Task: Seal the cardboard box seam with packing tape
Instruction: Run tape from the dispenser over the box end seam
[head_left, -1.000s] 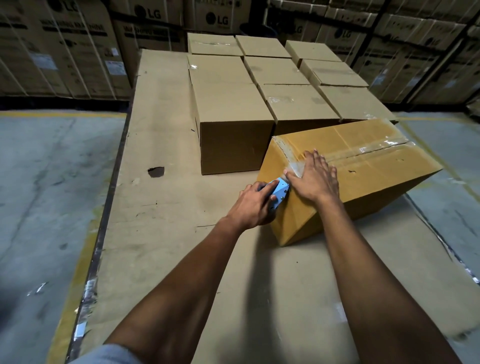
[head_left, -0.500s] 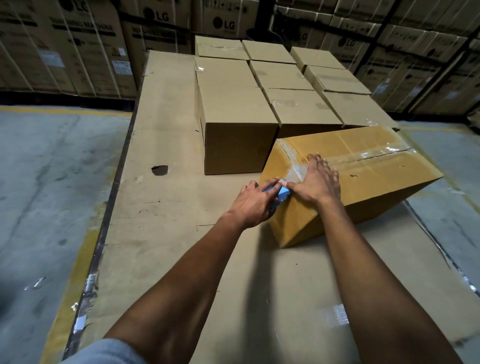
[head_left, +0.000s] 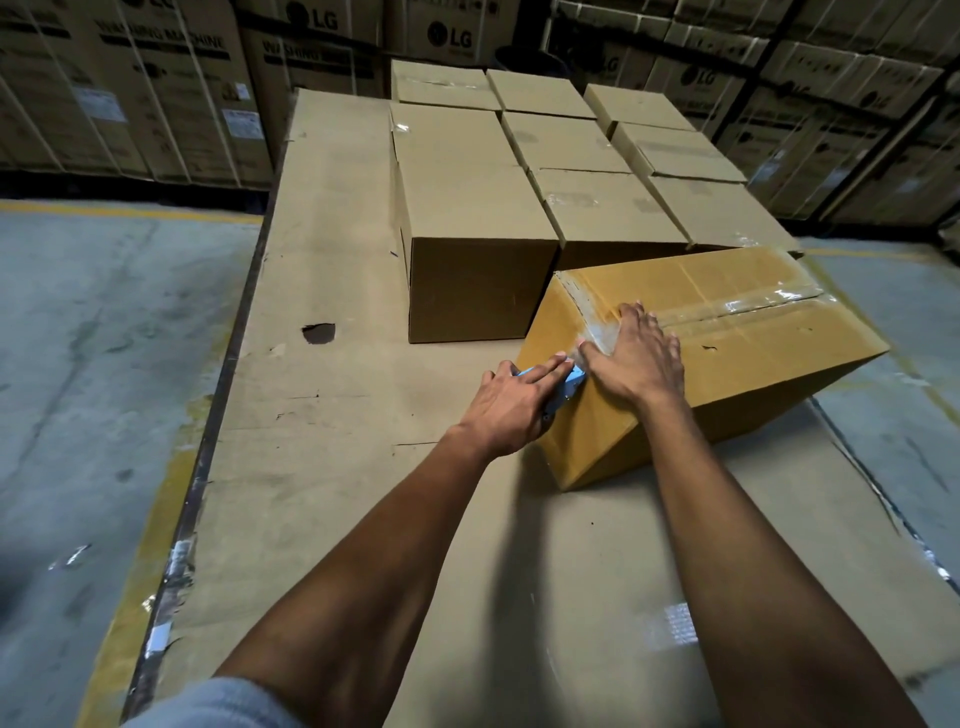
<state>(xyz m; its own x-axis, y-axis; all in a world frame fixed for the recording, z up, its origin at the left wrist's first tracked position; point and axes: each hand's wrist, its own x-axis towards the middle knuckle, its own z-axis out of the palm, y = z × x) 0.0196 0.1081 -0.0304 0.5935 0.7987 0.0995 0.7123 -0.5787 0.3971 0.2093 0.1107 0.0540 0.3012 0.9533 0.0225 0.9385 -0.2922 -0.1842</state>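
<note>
On the cardboard-covered table (head_left: 332, 519), in front of a block of closed boxes (head_left: 478, 208), the cardboard box (head_left: 753, 374) lies with its long axis running from near left to far right, its contents hidden. Clear packing tape (head_left: 737, 306) follows the top seam lengthwise. Flat and open, the right hand (head_left: 636, 358) presses the tape's near end. Closed around a blue tape dispenser (head_left: 569, 382), the left hand (head_left: 511, 400) holds it at the box's near corner.

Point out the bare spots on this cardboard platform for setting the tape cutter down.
Bare: the strip left of the stacked boxes, around the torn hole, and the near stretch between the forearms. Crowded: the far right, and around the tilted box.
</note>
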